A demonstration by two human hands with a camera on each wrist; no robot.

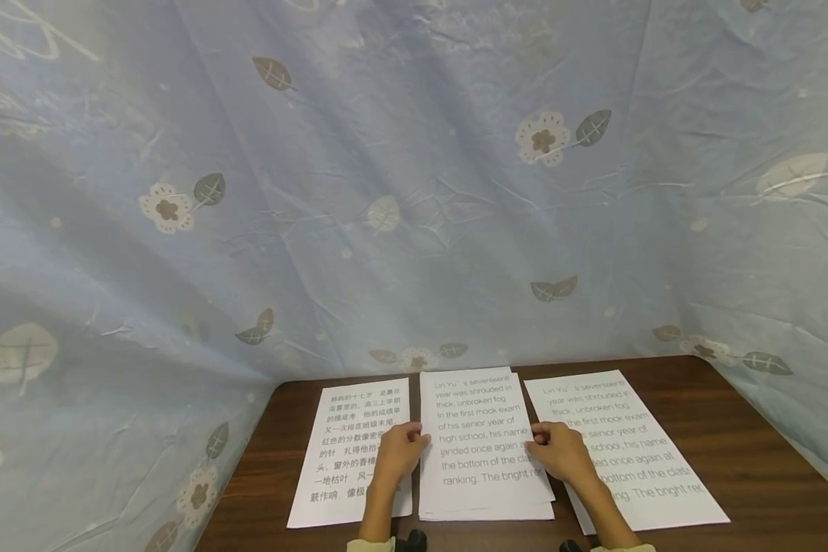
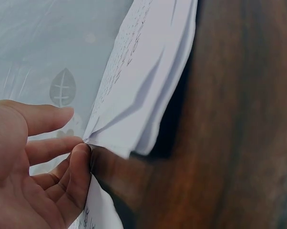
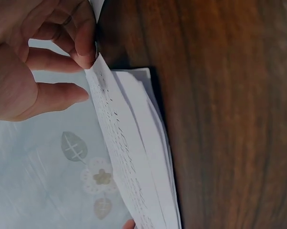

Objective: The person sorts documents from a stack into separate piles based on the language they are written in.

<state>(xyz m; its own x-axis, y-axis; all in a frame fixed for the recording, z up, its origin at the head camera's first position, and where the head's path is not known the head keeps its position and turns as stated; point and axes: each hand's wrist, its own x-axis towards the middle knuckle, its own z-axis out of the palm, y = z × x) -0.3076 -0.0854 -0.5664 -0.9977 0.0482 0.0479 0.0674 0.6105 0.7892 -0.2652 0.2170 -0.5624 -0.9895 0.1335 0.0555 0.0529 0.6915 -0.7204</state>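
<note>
A stack of white paper sheets (image 1: pixel 479 437) with large English print lies at the middle of the table, its upper sheets slightly askew over those below. At its left edge are the fingertips of my left hand (image 1: pixel 399 452). My right hand (image 1: pixel 562 452) touches the opposite edge, partly covering the right-hand paper. In the left wrist view, the left hand (image 2: pixel 48 157) has its index fingertip at the sheet edge and its thumb held apart. Similarly, the right hand (image 3: pixel 53 62) keeps its thumb away from the paper while its index fingertip meets the edge. Loose sheet edges (image 3: pixel 148 124) show separated layers.
To the left lies paper with Chinese print (image 1: pixel 348 460), partly under the left forearm. More English-printed paper (image 1: pixel 642 452) lies slanted on the right. They rest on a dark brown wooden table (image 1: pixel 745 429). A pale blue floral sheet (image 1: pixel 414 192) hangs behind and around it.
</note>
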